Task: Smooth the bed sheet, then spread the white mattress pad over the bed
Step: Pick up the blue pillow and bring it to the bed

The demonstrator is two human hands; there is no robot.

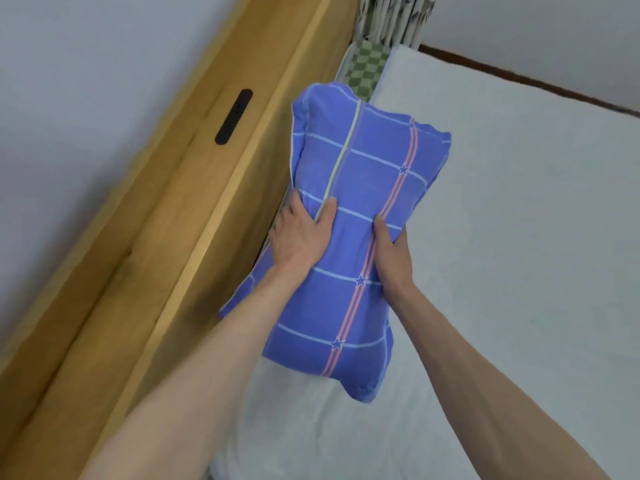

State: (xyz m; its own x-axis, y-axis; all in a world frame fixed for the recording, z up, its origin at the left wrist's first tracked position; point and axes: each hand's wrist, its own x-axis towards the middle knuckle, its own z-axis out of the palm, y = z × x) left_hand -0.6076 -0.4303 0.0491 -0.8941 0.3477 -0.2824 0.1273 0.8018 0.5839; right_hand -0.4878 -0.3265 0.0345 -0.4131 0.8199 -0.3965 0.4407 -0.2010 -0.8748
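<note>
The white mattress pad (502, 237) lay spread over the bed, beside the wooden headboard (194, 209). Above it hung a blue checked pillow (360, 237) — squeezed at its middle between both hands, left hand (301, 233) gripping one edge, right hand (389, 254) the other.

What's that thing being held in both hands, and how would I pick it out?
Start at the wooden headboard beside the white bed. Between them, the left hand and right hand squeeze a pillow. It is the only blue thing here, crossed by pale lines and a pink star-dotted stripe.
</note>
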